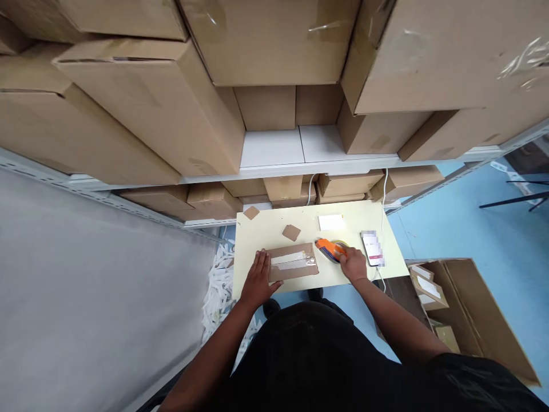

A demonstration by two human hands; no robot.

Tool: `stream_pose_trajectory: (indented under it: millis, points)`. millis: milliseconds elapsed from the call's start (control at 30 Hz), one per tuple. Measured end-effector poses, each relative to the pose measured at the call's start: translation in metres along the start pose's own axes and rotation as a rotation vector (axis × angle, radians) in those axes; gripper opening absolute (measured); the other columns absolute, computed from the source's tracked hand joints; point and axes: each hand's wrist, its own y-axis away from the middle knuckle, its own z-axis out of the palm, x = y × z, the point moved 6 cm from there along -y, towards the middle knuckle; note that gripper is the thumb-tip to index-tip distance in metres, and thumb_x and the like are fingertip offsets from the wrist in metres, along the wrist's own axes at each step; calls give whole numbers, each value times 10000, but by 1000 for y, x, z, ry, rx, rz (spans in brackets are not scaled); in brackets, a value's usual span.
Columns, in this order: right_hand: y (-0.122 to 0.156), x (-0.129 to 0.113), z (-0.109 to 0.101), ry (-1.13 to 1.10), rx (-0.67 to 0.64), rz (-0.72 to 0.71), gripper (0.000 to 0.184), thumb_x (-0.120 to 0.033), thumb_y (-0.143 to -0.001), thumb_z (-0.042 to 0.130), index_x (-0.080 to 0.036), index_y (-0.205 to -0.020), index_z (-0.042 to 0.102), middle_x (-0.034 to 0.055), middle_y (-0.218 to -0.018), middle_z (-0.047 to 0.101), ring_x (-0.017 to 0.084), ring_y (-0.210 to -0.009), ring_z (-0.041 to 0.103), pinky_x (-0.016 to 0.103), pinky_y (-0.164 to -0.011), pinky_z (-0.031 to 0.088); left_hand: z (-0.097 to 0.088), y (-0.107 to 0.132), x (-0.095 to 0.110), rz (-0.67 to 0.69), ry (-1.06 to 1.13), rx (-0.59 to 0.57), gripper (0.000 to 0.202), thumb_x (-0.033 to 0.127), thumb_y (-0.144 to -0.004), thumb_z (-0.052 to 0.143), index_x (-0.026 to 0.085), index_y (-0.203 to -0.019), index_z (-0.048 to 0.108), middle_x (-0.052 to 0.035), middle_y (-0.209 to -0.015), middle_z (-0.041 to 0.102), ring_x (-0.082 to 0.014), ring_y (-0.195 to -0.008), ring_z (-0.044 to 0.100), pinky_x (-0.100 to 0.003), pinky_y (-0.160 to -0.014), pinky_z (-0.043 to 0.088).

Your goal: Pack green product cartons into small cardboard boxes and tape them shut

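Observation:
A flat cardboard box [293, 273] lies on the pale yellow table, with a white label and shiny clear tape on its top. My left hand [258, 279] rests on the box's left end, fingers stretched out and thumb spread along the near edge. To the right of the box, my right hand [354, 264] is closed round the handle of an orange tape dispenser [328, 248]. The dispenser's front end points left, toward the far right corner of the box. Part of its handle is hidden by my fingers.
On the table [261, 229] lie brown cardboard pieces [291, 232], a white label stack [331, 222] and a phone [372, 248] with a cable. Shelves of cartons [274, 43] rise behind. An open carton [484, 309] holding small boxes stands right; paper strips [218, 286] litter the floor left.

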Motion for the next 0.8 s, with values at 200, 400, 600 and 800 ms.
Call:
stream_pose_trajectory:
  millis: [200, 400, 600, 800]
  points:
    - [-13, 102, -17, 126, 30, 279, 280, -232, -880, 521, -98, -1084, 658, 181, -903, 686, 332, -946, 584, 413, -809, 374, -1, -2, 1, 1, -20, 11, 1084, 559, -877, 691, 135, -1658, 70, -229, -1709, 148, -423, -1579, 123, -627, -1227, 301]
    - [-2, 109, -12, 26, 90, 215, 264, -202, -863, 513, -119, -1065, 662, 177, -1002, 699, 335, -1006, 584, 440, -859, 416, -3, -4, 2, -25, 18, 5, 1112, 514, -845, 737, 146, -1659, 76, -214, -1716, 133, -415, -1582, 117, -622, -1242, 281]
    - [53, 26, 12, -437, -66, -57, 499, -232, -839, 515, -175, -1332, 566, 139, -1271, 650, 297, -1142, 611, 444, -979, 496, -13, 8, -2, -151, 204, 30, 1087, 396, -811, 767, 224, -1659, 108, -167, -1732, 86, -386, -1586, 135, -593, -1250, 281]
    - [73, -47, 44, -635, -326, -141, 764, -269, -801, 599, -218, -1533, 382, 144, -1535, 506, 303, -1309, 573, 480, -1087, 462, 26, 42, -20, -477, 737, -14, 941, 418, -890, 639, 218, -1644, 113, -192, -1600, 425, -307, -1414, 518, -491, -1134, 468]
